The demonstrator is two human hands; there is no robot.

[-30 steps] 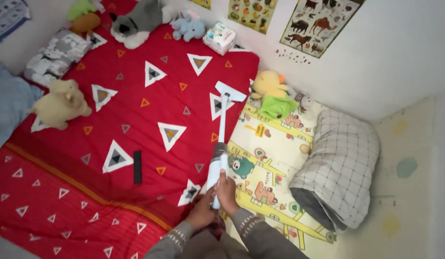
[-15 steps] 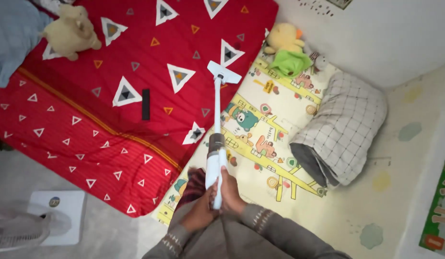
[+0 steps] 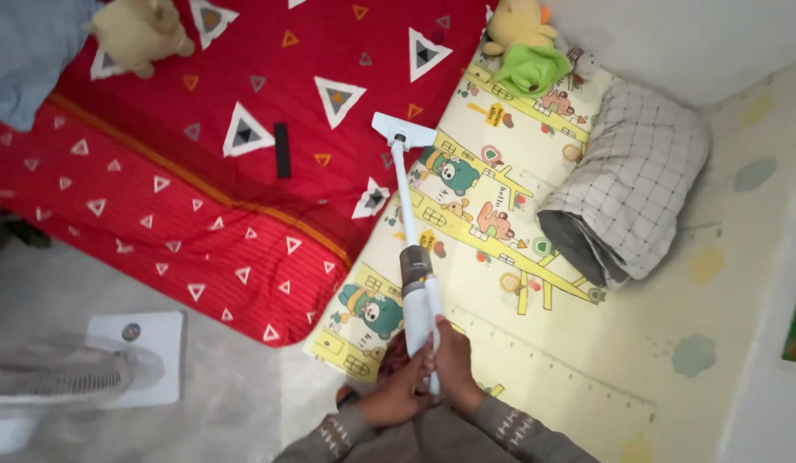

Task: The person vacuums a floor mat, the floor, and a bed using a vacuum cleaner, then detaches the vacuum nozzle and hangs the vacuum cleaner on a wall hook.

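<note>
Gripping a white stick vacuum (image 3: 413,257) with both hands at the lower middle of the head view. Left hand (image 3: 396,396) wrapping closed around the lower end of the body from the left; right hand (image 3: 456,367) clamping shut on the handle from the right, fingers curled over it. Both hands touching each other around the grip.

Running up and slightly left from the hands: the thick white and grey body, then a thin white tube, ending in a flat white floor head (image 3: 402,131). Floor head lying at the edge of the red quilt (image 3: 201,103) with triangle print, just where it meets the yellow cartoon play mat (image 3: 501,197). Tube passing over the mat, close beside the quilt's edge.

Lying on the quilt, left of the floor head: a small black bar-shaped object (image 3: 282,150). Sitting at the quilt's top left: a beige plush animal (image 3: 141,33). Resting at the top, near the wall: a yellow plush toy (image 3: 515,21) with a green cloth piece (image 3: 533,69) just below it. Lying on the mat to the right, well apart from the vacuum: a grey checked pillow (image 3: 638,171). Standing on the bare floor at lower left: a white flat scale (image 3: 145,364), with a blurred fan (image 3: 51,381) partly covering it.
</note>
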